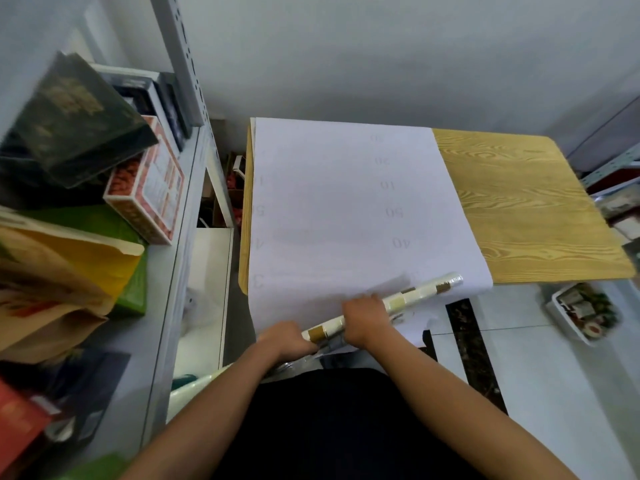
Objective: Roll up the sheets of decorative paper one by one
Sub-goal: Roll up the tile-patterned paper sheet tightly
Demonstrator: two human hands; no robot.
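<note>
Hands are gripping the roll of decorative paper (381,304), my left hand (287,339) curling round its near end, my right hand (363,317) clutching its middle. Its white sheet (346,209) is lying flat beyond the roll, covering the wooden table (519,202). Left of the roll, shelves (166,271) are holding boxes (145,188).

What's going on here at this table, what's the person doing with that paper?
A person is rolling up a sheet of decorative paper that lies white side up on the wooden table. Both hands hold the rolled part at the near edge: the left hand at its end, the right hand nearer the middle. Most of the sheet is flat, not yet rolled.
</note>
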